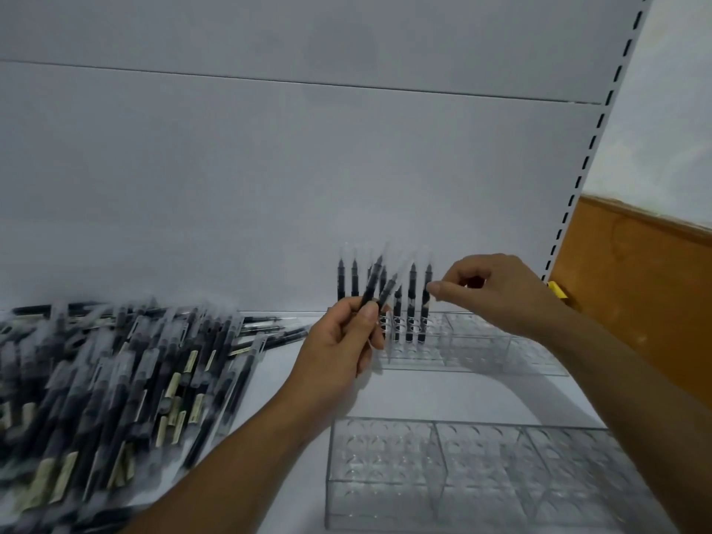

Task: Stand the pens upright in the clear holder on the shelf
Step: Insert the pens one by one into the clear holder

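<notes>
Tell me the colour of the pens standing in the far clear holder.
Black; the pens show best in the head view.

So the shelf [424,395] has a big heap of loose pens [115,371] across its left side. Back right, up against the back panel [269,167], sits the far holder [481,341], with standing pens [412,302] upright in its left section. A near holder [462,475] lies in front of it, with a strip of shelf between the two. The left hand [339,352] is just in front of the far holder's left end, gripping two held pens [371,287] that tilt across the standing ones. The right hand [497,287] reaches in from the right, fingertips at the rightmost standing pen.
</notes>
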A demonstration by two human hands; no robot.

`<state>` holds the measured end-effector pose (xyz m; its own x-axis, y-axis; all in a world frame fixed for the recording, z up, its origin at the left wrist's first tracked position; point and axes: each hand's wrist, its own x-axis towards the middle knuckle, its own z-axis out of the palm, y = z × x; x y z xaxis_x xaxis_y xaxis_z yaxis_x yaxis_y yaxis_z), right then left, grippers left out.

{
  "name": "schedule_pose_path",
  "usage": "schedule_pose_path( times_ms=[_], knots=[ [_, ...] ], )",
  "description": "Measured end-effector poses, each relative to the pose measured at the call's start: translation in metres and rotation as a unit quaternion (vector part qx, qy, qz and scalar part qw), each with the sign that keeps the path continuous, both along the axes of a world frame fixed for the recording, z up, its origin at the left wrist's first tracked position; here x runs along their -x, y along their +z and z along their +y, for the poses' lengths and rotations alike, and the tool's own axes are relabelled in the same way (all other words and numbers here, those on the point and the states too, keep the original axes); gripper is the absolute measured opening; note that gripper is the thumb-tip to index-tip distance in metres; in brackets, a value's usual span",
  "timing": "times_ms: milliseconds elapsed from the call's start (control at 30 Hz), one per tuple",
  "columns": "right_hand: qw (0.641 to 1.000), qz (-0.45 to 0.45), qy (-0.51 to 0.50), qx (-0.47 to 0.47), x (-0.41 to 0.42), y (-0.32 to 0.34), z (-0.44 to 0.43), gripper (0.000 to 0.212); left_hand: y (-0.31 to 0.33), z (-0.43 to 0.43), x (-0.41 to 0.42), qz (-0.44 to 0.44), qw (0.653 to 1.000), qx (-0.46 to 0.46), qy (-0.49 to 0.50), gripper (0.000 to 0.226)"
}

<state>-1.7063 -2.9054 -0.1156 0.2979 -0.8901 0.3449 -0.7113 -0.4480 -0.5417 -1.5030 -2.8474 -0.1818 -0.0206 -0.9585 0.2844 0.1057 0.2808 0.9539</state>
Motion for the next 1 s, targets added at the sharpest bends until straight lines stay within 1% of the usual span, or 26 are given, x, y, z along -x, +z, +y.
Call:
schedule_pose_path(
  times_ms=[67, 100, 133, 200, 233, 333, 467, 533, 600, 633, 667, 700, 767, 867, 933, 1000],
  knots=[
    [0.993, -0.072, 0.083, -0.036, -0.01, 0.002, 0.008, 0.03, 0.0, -0.001, 0.0, -0.002, 1.0, 0.003, 0.004, 0.02],
    [0.988, -0.083, 0.118, -0.056, -0.016, 0.0, 0.01, 0.029, -0.001, -0.002, 0.0, -0.006, 1.0, 0.008, 0.004, 0.019],
    [0.983, -0.092, 0.143, -0.069, -0.021, -0.002, 0.012, 0.025, -0.001, -0.002, 0.001, -0.017, 1.0, 0.015, 0.0, 0.019],
    [0.976, -0.121, 0.161, -0.083, -0.027, -0.005, 0.012, 0.013, 0.0, -0.004, 0.005, -0.044, 0.999, 0.027, -0.007, 0.019],
    [0.973, -0.137, 0.161, -0.09, -0.028, -0.005, 0.012, 0.01, 0.0, -0.004, 0.006, -0.049, 0.998, 0.032, -0.006, 0.019],
    [0.967, -0.175, 0.145, -0.112, -0.028, -0.005, 0.012, 0.014, -0.001, -0.005, 0.006, -0.054, 0.998, 0.036, -0.01, 0.018],
    [0.956, -0.212, 0.152, -0.134, -0.028, -0.004, 0.013, 0.015, -0.003, -0.006, 0.006, -0.075, 0.996, 0.038, -0.006, 0.017],
    [0.94, -0.277, 0.146, -0.135, -0.028, -0.001, 0.012, 0.011, -0.005, -0.006, 0.007, -0.077, 0.996, 0.036, -0.005, 0.017],
    [0.917, -0.373, 0.105, -0.09, -0.023, 0.005, 0.009, 0.008, -0.006, -0.006, 0.007, -0.056, 0.998, 0.025, -0.001, 0.019],
    [0.907, -0.411, 0.077, -0.052, -0.019, 0.009, 0.007, 0.009, -0.006, -0.006, 0.006, -0.045, 0.999, 0.021, 0.0, 0.02],
    [0.901, -0.43, 0.045, -0.012, -0.014, 0.011, 0.004, 0.009, -0.007, -0.006, 0.006, -0.038, 0.999, 0.02, 0.0, 0.021],
    [0.903, -0.428, 0.012, 0.022, -0.01, 0.012, 0.003, 0.009, -0.006, -0.007, 0.005, -0.035, 0.999, 0.019, 0.0, 0.022],
    [0.92, -0.385, -0.039, 0.059, -0.004, 0.009, -0.002, 0.009, -0.006, -0.007, 0.005, -0.039, 0.999, 0.02, -0.003, 0.022],
    [0.948, -0.308, -0.063, 0.055, -0.004, 0.001, -0.008, 0.017, -0.007, -0.008, 0.005, -0.05, 0.999, 0.02, -0.005, 0.022],
    [0.964, -0.256, -0.06, 0.045, -0.004, -0.002, -0.01, 0.018, -0.007, -0.008, 0.005, -0.049, 0.999, 0.022, -0.007, 0.023],
    [0.971, -0.229, -0.059, 0.045, -0.004, -0.003, -0.01, 0.017, -0.007, -0.007, 0.005, -0.047, 0.999, 0.024, -0.009, 0.023]
  ],
)
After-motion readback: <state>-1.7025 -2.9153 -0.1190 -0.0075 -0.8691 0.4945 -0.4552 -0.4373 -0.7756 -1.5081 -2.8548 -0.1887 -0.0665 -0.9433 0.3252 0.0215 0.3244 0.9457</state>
